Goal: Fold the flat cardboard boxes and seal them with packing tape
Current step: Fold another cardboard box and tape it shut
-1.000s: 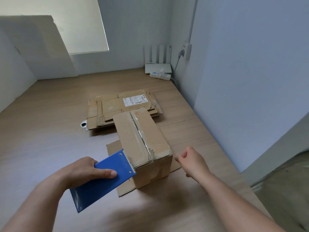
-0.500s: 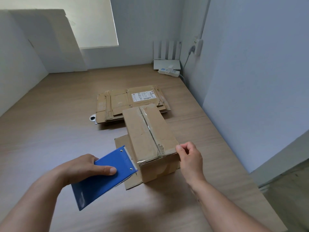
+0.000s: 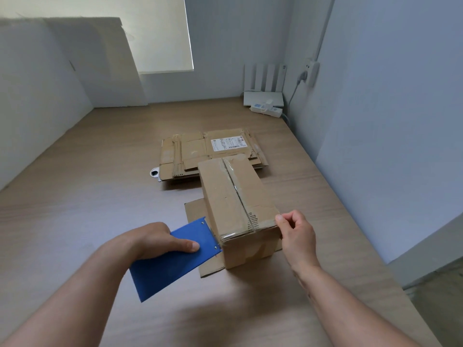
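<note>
- Left hand (image 3: 160, 239) grips the blue tape dispenser (image 3: 175, 259) at the box (image 3: 238, 209)'s near-left corner.
- Right hand (image 3: 297, 234) pinches the near-right edge.
- Likely light, stiff cardboard; best steadied at corners.

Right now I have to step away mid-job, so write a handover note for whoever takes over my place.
Left grip: holds the blue tape dispenser, its front end against the near left top edge of the folded box.
Right grip: pinches that box's near right top corner.
The box stands on a flat cardboard piece; a stack of flat boxes lies behind it.
Done: box folded, tape along its top seam.
Left: likely finish the strip across the near edge, then the flat boxes.
</note>
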Motion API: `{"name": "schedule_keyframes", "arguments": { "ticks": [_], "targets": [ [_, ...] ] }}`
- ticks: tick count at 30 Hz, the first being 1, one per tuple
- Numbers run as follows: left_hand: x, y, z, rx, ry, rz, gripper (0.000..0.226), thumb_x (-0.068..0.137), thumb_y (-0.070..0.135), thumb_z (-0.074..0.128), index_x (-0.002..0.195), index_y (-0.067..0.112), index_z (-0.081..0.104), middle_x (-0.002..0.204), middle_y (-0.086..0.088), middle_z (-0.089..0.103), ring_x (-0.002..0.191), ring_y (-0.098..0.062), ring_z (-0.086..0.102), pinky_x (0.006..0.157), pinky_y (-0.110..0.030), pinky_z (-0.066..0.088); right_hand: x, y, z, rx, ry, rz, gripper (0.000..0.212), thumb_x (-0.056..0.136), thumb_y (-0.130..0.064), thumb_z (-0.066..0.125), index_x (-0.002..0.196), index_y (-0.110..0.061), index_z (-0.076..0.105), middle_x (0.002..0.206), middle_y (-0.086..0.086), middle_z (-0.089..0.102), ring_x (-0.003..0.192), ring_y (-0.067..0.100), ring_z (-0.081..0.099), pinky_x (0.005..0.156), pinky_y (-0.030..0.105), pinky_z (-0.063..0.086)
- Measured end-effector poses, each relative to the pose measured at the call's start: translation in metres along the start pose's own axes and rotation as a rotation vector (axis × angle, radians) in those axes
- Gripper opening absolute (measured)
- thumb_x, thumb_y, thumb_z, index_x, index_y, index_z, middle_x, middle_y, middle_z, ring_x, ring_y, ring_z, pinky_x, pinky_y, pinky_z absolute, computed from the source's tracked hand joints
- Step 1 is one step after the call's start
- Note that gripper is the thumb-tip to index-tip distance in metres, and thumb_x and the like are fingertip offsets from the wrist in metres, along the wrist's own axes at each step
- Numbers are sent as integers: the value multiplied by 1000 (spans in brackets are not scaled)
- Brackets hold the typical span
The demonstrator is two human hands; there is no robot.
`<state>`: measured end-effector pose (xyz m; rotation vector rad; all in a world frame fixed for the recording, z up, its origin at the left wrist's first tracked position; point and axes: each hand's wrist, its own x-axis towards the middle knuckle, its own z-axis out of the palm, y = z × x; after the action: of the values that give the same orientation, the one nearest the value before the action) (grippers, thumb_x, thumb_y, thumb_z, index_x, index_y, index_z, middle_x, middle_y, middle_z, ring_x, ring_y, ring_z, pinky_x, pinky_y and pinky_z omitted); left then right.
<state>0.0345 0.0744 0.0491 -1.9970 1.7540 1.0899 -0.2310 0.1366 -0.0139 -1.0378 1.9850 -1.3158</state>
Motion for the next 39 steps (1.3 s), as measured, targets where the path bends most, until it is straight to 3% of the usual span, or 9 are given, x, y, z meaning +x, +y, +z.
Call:
{"name": "schedule_keyframes", "arguments": {
  "ticks": [5, 10, 17, 22, 24, 26, 30, 35, 39],
  "targets": [
    [-1, 9, -4, 60, 50, -38, 64, 64, 76, 66, 92, 19, 60, 93, 2, 62, 85, -14, 58, 70, -30, 39, 0, -8, 3, -34, -1, 19, 18, 92, -19, 56, 76, -12, 52, 67, -2, 52, 63, 8, 44, 55, 18, 35],
    [-4, -27, 37, 673, 364, -135, 38, 88, 46, 50, 116, 22, 59, 111, 6, 64, 102, -15, 61, 76, -25, 43, -2, -5, -3, -49, -23, 24, 18, 94, -19, 54, 77, -11, 52, 69, -1, 53, 65, 13, 46, 54, 19, 34],
    [19, -43, 74, 418, 466, -88, 32, 93, 35, 42, 115, 11, 45, 101, -2, 65, 80, -21, 56, 66, -25, 42, 4, -10, 3, -65, -24, 12, 19, 93, -20, 54, 76, -13, 51, 68, -3, 52, 65, 14, 46, 55, 27, 32],
    [24, -46, 107, 275, 455, -139, 37, 97, 38, 42, 121, 11, 47, 115, -4, 63, 102, -21, 61, 69, -26, 41, 5, -10, 5, -73, -42, 2, 16, 93, -23, 55, 83, -11, 55, 71, -5, 52, 74, 20, 49, 66, 28, 31],
    [19, -38, 113, 282, 575, -152, 55, 95, 45, 44, 135, 7, 38, 132, -8, 51, 117, -23, 53, 86, -29, 43, 6, -8, 3, -106, -50, -9, 17, 93, -26, 56, 84, -12, 56, 72, -5, 53, 77, 20, 50, 67, 28, 32],
    [5, -13, 115, 47, 716, 43, 62, 96, 41, 44, 144, 5, 27, 148, -8, 33, 134, -25, 36, 106, -32, 32, 7, -5, 2, -147, -50, -34, 17, 93, -29, 56, 84, -14, 55, 77, -1, 57, 79, 22, 52, 67, 29, 33],
    [-17, 63, 121, -409, 542, 423, 64, 101, 41, 30, 153, 10, 8, 160, 2, 7, 147, -15, 9, 121, -32, 9, 10, -3, 3, -166, -47, -63, 16, 93, -30, 56, 85, -16, 53, 86, 4, 60, 84, 25, 55, 70, 30, 37],
    [-10, 94, 119, -755, 403, 196, 76, 98, 55, 24, 153, 13, -7, 161, -5, 6, 147, -22, 11, 117, -37, 15, 11, -3, 1, -281, -91, -99, 25, 93, -40, 52, 90, -15, 53, 92, 6, 61, 91, 28, 57, 70, 32, 39],
    [-6, 103, 112, -600, 408, 16, 88, 86, 73, 30, 141, 4, 24, 140, -14, 47, 125, -31, 49, 97, -42, 45, 10, -21, 6, -604, -148, -76, 71, 75, -76, 48, 104, -11, 48, 108, 7, 56, 108, 28, 53, 78, 35, 42]
  ]
}}
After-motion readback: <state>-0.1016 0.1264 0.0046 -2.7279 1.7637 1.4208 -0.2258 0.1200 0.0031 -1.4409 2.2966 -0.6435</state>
